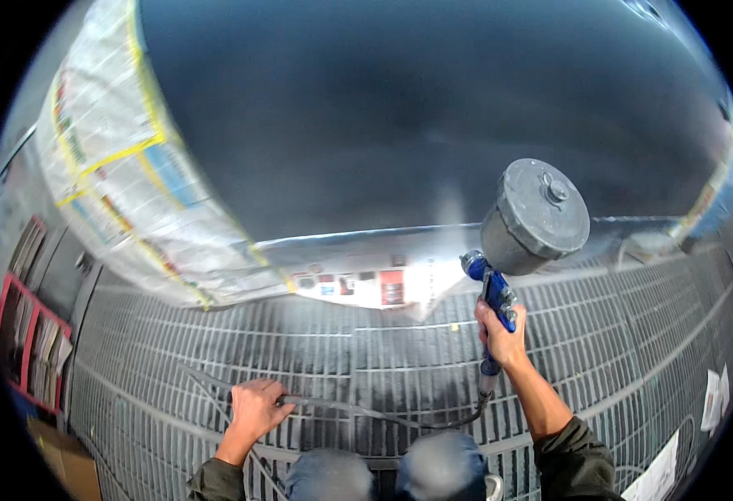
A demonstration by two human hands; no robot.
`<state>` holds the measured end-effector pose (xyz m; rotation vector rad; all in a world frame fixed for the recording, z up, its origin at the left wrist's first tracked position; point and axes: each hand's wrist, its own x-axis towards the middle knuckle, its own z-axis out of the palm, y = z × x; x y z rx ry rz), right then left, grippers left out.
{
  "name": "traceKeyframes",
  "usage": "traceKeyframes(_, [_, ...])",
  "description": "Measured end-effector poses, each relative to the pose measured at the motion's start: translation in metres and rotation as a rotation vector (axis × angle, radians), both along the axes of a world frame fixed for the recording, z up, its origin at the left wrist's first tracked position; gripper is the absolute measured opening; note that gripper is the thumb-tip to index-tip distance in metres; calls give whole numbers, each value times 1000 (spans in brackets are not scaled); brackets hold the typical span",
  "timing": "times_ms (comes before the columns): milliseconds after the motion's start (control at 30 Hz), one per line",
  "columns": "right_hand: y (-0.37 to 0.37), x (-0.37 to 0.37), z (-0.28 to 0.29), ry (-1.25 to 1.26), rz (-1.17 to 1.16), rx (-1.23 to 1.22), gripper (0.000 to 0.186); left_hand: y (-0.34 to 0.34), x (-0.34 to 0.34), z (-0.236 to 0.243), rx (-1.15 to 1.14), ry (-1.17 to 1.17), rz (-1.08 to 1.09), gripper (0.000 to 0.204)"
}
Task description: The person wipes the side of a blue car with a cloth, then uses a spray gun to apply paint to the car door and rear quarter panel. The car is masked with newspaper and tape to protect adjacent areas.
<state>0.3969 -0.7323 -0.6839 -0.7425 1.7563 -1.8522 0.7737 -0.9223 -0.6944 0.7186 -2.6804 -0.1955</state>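
My right hand (504,332) is wrapped round the handle of a blue spray gun (497,294), held upright with a grey lidded paint cup (537,215) on top. The gun's nozzle end faces a large dark vehicle panel (400,108), apart from it. A pale streak shows on the panel near the nozzle; whether it is mist or a reflection I cannot tell. From the gun's base a dark air hose (416,424) sags leftward to my left hand (258,407), whose fingers are closed on it low over the floor.
Masking paper (141,209) with yellow tape (124,156) borders the panel at left. More printed paper (366,285) hangs below its lower edge. The floor is a metal grating (299,342). A red rack (28,334) and a cardboard box (64,459) stand at left; paper sheets (654,472) lie at lower right.
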Motion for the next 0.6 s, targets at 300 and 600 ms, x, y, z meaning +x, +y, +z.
traceKeyframes(300, [-133,109,3,142,278,74,59,-18,115,13,-102,114,236,27])
traceKeyframes(600, [-182,150,52,106,550,22,60,-31,143,8,-88,219,321,28])
